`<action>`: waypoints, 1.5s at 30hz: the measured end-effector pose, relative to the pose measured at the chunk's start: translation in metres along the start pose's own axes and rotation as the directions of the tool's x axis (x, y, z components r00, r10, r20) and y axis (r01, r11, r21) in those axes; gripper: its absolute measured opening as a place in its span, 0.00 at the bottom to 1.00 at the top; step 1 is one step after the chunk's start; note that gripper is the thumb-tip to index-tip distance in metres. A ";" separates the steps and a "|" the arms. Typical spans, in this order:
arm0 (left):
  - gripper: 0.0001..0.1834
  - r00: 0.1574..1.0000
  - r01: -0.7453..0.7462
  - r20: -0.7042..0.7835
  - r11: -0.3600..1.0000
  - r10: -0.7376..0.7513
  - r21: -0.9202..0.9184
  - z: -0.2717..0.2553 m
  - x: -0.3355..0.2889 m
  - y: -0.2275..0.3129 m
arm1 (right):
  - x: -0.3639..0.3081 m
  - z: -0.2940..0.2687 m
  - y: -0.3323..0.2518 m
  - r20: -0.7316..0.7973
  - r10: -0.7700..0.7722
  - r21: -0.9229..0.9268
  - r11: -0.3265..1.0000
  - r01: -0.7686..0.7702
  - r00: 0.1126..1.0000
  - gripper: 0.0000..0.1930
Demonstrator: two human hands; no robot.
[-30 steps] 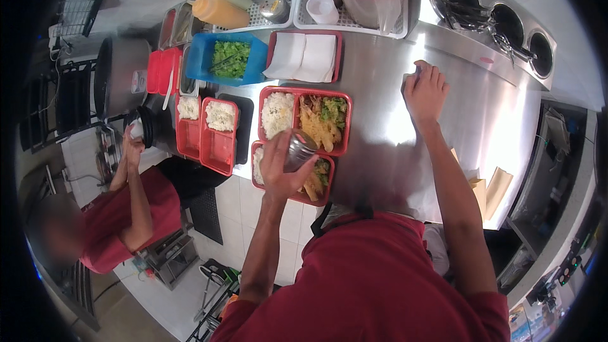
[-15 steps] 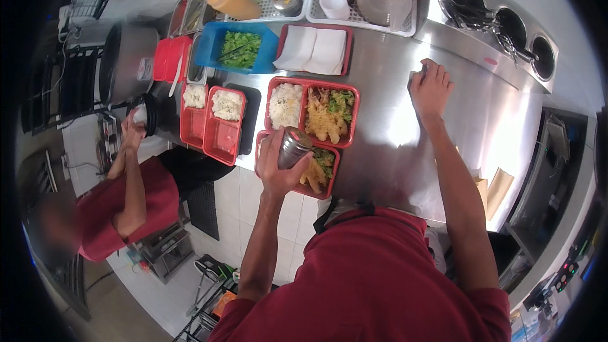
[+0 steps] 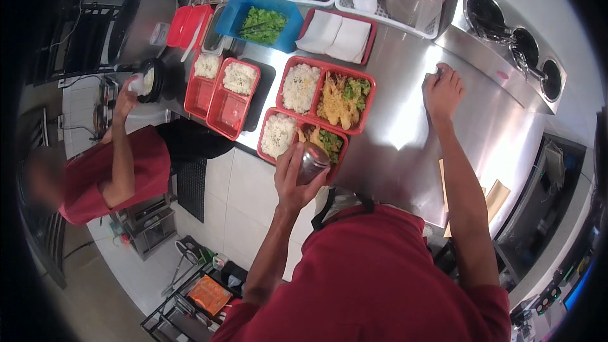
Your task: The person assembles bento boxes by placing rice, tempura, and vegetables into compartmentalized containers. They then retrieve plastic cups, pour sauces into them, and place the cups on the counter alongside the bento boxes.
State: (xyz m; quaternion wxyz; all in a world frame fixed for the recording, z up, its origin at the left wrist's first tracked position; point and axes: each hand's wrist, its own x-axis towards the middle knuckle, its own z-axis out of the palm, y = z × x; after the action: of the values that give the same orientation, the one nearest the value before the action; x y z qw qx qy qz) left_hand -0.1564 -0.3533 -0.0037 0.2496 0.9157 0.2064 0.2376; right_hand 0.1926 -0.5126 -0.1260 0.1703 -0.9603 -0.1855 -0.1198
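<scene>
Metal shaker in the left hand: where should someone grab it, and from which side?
The metal shaker is probably best gripped around its curved side, coming from the person's side, as the left hand does. Its rounded, can-like body suits a wrapping grip, and the nearer red food box shows behind it.

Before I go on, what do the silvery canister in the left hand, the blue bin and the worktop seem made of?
Silvery canister in the left hand: probably polished metal, with bright highlights.
Blue bin: likely smooth plastic; evenly coloured walls.
Worktop: looks like satin stainless steel; grey sheen with blurred reflections.
</scene>
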 end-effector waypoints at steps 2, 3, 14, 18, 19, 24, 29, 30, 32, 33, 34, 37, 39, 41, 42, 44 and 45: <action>0.41 1.000 0.030 -0.010 0.999 -0.030 -0.013 -0.001 -0.007 -0.002 | -0.001 0.001 0.001 -0.005 -0.007 0.001 1.000 0.007 1.000 0.16; 0.41 1.000 0.022 -0.001 1.000 -0.022 -0.022 -0.003 -0.010 -0.003 | -0.001 0.001 0.001 -0.009 -0.005 0.003 1.000 0.005 1.000 0.16; 0.41 0.998 0.001 -0.069 1.000 -0.002 -0.007 -0.020 -0.024 -0.002 | 0.003 0.003 0.002 0.005 -0.003 -0.051 0.999 0.004 1.000 0.16; 0.41 0.992 -0.028 -0.124 1.000 0.028 0.003 -0.022 -0.012 -0.009 | 0.003 0.003 0.002 -0.005 -0.009 -0.036 0.999 0.009 1.000 0.16; 0.41 0.993 -0.022 -0.119 1.000 0.024 0.015 -0.023 -0.012 -0.010 | 0.001 0.003 0.002 -0.004 -0.007 -0.021 1.000 0.007 1.000 0.16; 0.39 0.994 0.027 -0.108 0.999 -0.022 0.043 -0.030 -0.025 -0.014 | -0.003 0.000 0.003 0.001 -0.028 -0.021 0.999 0.028 1.000 0.16; 0.42 0.999 -0.013 -0.031 0.999 0.015 0.048 -0.031 -0.048 -0.008 | 0.001 -0.002 0.001 0.008 -0.019 -0.018 1.000 0.019 1.000 0.16; 0.42 0.998 -0.015 -0.062 0.998 0.019 0.062 -0.030 -0.050 -0.009 | 0.002 -0.001 0.001 0.016 -0.016 -0.018 1.000 0.016 1.000 0.16; 0.42 0.993 -0.012 -0.114 0.998 0.018 0.058 -0.030 -0.049 -0.014 | 0.002 -0.002 0.001 0.033 -0.003 -0.012 1.000 0.003 0.999 0.17; 0.42 0.993 -0.006 -0.114 0.999 0.011 0.043 -0.029 -0.046 -0.019 | 0.002 -0.002 0.001 0.042 0.003 -0.001 1.000 -0.003 0.999 0.17; 0.42 0.992 -0.018 -0.127 0.998 0.026 0.064 -0.028 -0.043 -0.021 | 0.001 -0.003 0.001 0.039 0.000 0.023 1.000 -0.001 0.999 0.17; 0.42 0.989 0.017 -0.151 0.998 -0.009 0.053 -0.030 -0.035 -0.024 | 0.000 -0.005 0.000 0.013 -0.021 0.007 1.000 0.021 1.000 0.18; 0.44 0.975 0.026 -0.224 0.993 0.000 0.114 -0.034 -0.030 -0.018 | -0.001 -0.007 -0.002 0.023 -0.008 -0.002 1.000 0.008 1.000 0.18; 0.41 0.959 0.084 -0.281 0.990 -0.048 0.116 -0.041 -0.028 -0.005 | -0.001 -0.009 -0.003 0.005 -0.035 0.017 0.999 0.035 0.999 0.18; 0.38 0.948 0.140 -0.300 0.985 -0.102 0.106 -0.046 -0.027 0.002 | 0.000 -0.010 -0.003 0.013 -0.043 0.033 0.999 0.043 0.999 0.18; 0.40 0.888 0.222 -0.367 0.957 -0.278 -0.189 -0.050 -0.015 0.013 | 0.000 -0.014 -0.005 -0.007 -0.052 0.065 0.997 0.053 0.999 0.17; 0.42 0.823 0.240 -0.368 0.852 -0.433 -0.466 -0.049 -0.005 0.019 | -0.001 -0.017 -0.007 -0.030 -0.066 0.075 0.995 0.069 0.997 0.17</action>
State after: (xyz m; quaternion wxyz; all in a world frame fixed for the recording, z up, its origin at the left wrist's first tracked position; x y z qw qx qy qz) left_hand -0.1820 -0.3532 0.0418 0.4138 0.7096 0.3681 0.4355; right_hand 0.1863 -0.5134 -0.1094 0.2050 -0.9446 -0.2199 -0.1315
